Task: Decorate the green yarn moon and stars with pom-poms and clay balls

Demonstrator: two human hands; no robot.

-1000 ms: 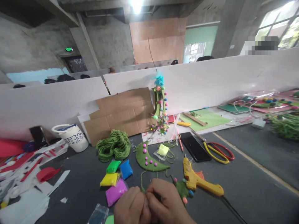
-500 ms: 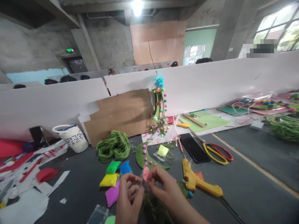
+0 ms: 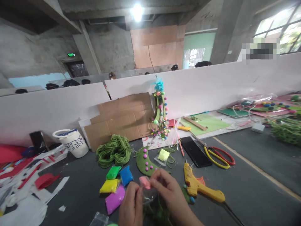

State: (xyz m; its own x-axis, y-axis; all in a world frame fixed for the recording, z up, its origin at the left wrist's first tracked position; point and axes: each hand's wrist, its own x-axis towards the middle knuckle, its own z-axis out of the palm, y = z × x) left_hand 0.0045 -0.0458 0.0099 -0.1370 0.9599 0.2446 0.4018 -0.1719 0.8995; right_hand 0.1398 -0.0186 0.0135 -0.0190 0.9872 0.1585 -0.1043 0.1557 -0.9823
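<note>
Between my hands is a small clear bag with a pink lump of soft clay (image 3: pixel 145 182) in it. My left hand (image 3: pixel 131 202) pinches one side of the bag, fingers curled. The other side is gripped by the thumb and fingers of my right hand (image 3: pixel 170 193), close against the clay. Under the hands lies dark green stuff, partly hidden. Just beyond is a green felt crescent (image 3: pixel 143 161) dotted with pink balls. To the left sit packs of clay: green (image 3: pixel 113 172), blue (image 3: pixel 126 175), yellow (image 3: pixel 109 186) and purple (image 3: pixel 115 199).
A yellow glue gun (image 3: pixel 199 186) lies right of my hands, its cord trailing to the front. Behind it are a black phone (image 3: pixel 196 151) and scissors (image 3: pixel 218 157). Green yarn (image 3: pixel 114 150) and a white bucket (image 3: pixel 71 142) stand left; a decorated hanging ornament (image 3: pixel 160 110) is at the back.
The pink clay's bag has tilted and spread between my hands, so more of the clear film shows. My left hand's fingers have closed up more tightly.
</note>
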